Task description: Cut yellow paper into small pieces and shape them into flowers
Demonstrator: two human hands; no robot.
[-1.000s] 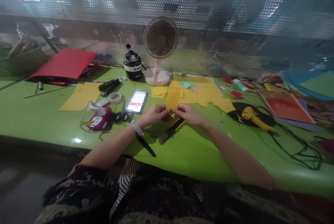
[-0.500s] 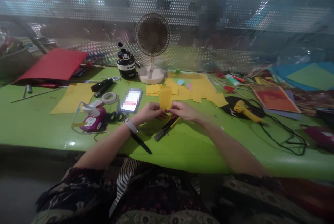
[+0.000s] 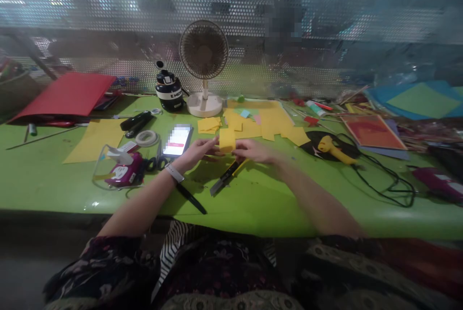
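A small piece of yellow paper [image 3: 227,141] is held up between my two hands, looking bent over at its top. At its left edge, the fingers of my left hand [image 3: 200,152] are closed on it. My right hand [image 3: 253,151] pinches the opposite edge; some fingertips are hidden behind the paper. A utility knife [image 3: 224,179] lies on the green table [image 3: 260,204] just below the hands, with a thin yellow stick [image 3: 240,168] beside it. Close to my left wrist is a black pen [image 3: 193,200].
Left of my hands lie a phone [image 3: 177,140], scissors [image 3: 156,163], a tape roll [image 3: 146,138], a stapler [image 3: 136,123] and a purple power strip [image 3: 126,171]. Behind stand a fan [image 3: 204,52] and a bottle [image 3: 170,92]. To the right rests a yellow glue gun [image 3: 336,150] with its cord.
The yellow paper has gone from an upright flat rectangle to a shorter, bent shape. Both hands still hold it. The whole view has shifted slightly.
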